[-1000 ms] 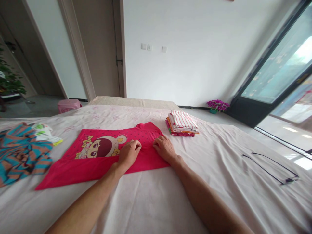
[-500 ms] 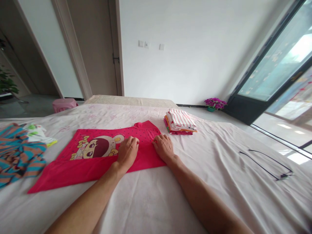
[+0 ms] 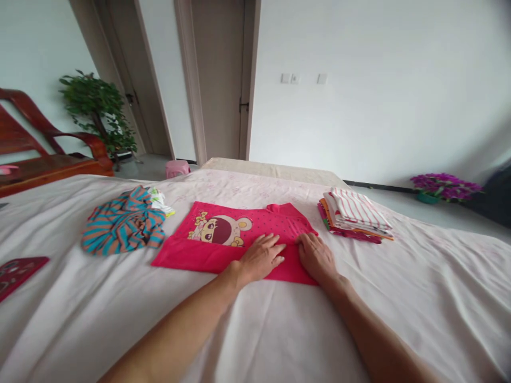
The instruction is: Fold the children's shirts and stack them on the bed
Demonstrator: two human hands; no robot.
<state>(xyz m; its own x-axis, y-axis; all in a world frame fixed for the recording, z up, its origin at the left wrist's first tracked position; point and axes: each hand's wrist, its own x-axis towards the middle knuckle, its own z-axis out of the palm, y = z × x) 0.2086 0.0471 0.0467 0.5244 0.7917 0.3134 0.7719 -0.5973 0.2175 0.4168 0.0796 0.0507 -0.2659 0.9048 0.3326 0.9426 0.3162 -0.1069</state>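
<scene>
Lying flat under both hands (image 3: 261,258), the pink shirt (image 3: 223,234).

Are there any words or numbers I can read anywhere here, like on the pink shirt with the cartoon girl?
No readable words, numbers or signs anywhere.
Pink shirt, under the left hand and right hand: only a cartoon face and dots, no lettering.
Folded stack: stripes only.
Striped cloth: pattern only.
Red item at the bed's left edge: markings too blurred to read.
</scene>
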